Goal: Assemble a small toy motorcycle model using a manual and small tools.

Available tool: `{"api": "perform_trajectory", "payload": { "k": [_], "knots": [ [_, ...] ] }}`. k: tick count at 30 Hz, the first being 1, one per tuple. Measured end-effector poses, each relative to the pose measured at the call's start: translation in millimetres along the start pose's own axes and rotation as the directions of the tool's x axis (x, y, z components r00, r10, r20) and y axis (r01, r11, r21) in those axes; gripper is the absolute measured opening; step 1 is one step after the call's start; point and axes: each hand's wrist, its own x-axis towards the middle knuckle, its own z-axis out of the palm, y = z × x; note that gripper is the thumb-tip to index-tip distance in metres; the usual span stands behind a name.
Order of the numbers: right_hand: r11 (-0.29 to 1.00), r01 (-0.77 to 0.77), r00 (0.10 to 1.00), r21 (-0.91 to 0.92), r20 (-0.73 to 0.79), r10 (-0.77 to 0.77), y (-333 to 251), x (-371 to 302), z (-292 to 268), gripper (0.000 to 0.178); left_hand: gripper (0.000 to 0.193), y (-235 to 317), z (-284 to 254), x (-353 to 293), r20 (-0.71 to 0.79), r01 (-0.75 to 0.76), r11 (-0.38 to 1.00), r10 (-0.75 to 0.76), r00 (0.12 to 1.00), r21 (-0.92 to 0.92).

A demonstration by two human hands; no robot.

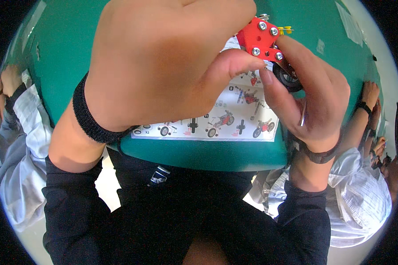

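Observation:
A partly built toy motorcycle point(259, 39) is held up between both my hands, over a printed instruction sheet point(194, 132). Red plates joined by silver bolts form its body, and a black wheel point(288, 78) hangs at the lower right. My left hand point(163, 62), large and close, pinches the red body from the left, with the thumb at its lower edge. My right hand point(316, 88) closes on the model from the right, its index finger and thumb around the wheel side. A thin metal rod point(303, 112) shows against the right palm; its kind is unclear.
Green table point(66, 35) lies under the sheet. Small yellow parts point(286, 30) show just behind the model. A person's hand and pale sleeve point(28, 106) are at the far left; another person's forearm point(360, 117) is at the right. A small shiny packet point(159, 175) lies below the table edge.

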Motion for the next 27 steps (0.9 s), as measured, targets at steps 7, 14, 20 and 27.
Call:
{"api": "perform_trajectory", "payload": {
  "k": [7,14,20,27],
  "knots": [
    [0.998,0.060,0.998,-0.022,-0.002,-0.060,-1.4,0.3,-4.4,0.036,0.035,-0.2,0.9,0.4,-0.043,-0.030,1.000,0.030,0.999,0.000],
    [0.997,0.072,0.996,-0.009,-0.058,-0.072,0.3,-0.3,-0.3,0.037,0.037,1.7,-2.9,4.6,-0.027,-0.011,0.997,0.014,1.000,0.082],
    [0.995,0.093,0.993,-0.035,-0.074,-0.095,1.0,-2.8,4.4,0.038,0.041,20.3,-5.5,15.2,0.162,0.064,0.939,-0.125,0.979,0.339],
    [0.993,0.119,0.993,-0.020,-0.020,-0.119,-0.2,-3.9,0.3,0.037,0.044,16.1,-2.4,7.5,0.034,0.072,0.984,-0.079,0.996,0.161]
  ]
}}
